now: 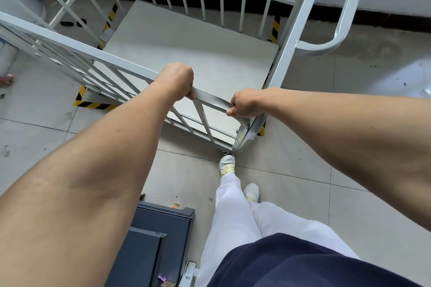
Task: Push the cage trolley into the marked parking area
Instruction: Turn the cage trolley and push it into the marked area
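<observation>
Top rail (211,98) of cage trolley (186,37) is gripped by left hand (178,80) and right hand (245,103); striped floor markings (93,105) are seen at its corners.

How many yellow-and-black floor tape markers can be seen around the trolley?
4: near-left marker, far-left marker, far-right marker, near-right marker. The trolley may hide more tape.

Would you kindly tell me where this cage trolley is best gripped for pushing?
Probably the flat top rail on the near side of the cage trolley, gripped from above as the left hand and right hand do: it runs level within reach. The looped handle on its right side also suits.
</observation>
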`<state>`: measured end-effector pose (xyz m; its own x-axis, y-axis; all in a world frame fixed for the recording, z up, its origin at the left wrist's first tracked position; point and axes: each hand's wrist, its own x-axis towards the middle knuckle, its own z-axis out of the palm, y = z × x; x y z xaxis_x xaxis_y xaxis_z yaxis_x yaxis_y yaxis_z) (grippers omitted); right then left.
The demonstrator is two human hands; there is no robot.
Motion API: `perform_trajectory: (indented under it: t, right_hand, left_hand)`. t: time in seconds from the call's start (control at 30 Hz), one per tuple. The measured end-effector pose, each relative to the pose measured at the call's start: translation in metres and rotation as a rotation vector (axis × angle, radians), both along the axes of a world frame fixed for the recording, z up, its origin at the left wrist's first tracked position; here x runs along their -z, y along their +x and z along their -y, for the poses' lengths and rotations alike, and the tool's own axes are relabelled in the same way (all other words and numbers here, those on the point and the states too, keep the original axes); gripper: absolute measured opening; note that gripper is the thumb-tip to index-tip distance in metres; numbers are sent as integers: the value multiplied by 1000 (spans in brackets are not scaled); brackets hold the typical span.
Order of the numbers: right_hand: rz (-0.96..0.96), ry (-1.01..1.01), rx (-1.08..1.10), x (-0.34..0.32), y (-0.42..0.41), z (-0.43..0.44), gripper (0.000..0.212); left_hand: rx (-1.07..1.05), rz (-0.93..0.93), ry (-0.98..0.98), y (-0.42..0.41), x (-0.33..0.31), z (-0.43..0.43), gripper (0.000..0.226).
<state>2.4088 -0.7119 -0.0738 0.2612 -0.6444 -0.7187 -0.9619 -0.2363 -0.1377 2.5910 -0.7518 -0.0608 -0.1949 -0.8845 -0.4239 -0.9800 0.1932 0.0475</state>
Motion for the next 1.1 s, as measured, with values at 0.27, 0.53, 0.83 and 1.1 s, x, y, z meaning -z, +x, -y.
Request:
perform_trajectory:
  t: [0.27, 0.53, 0.83, 1.1]
  right_hand:
    - [19, -25, 34, 3, -1, -1, 52]
    - [42, -61, 61, 6, -1, -4, 52]
    - [101, -85, 99, 13, -5, -12, 53]
    - [115, -85, 94, 13, -5, -14, 50]
  left_hand:
    - [2, 15, -8, -1, 0, -1, 12]
    - [-31, 24, -21, -3, 2, -2, 9]
    - [-99, 2, -61, -2, 7, -11, 17]
    - [-62, 44, -60, -9, 3, -13, 16]
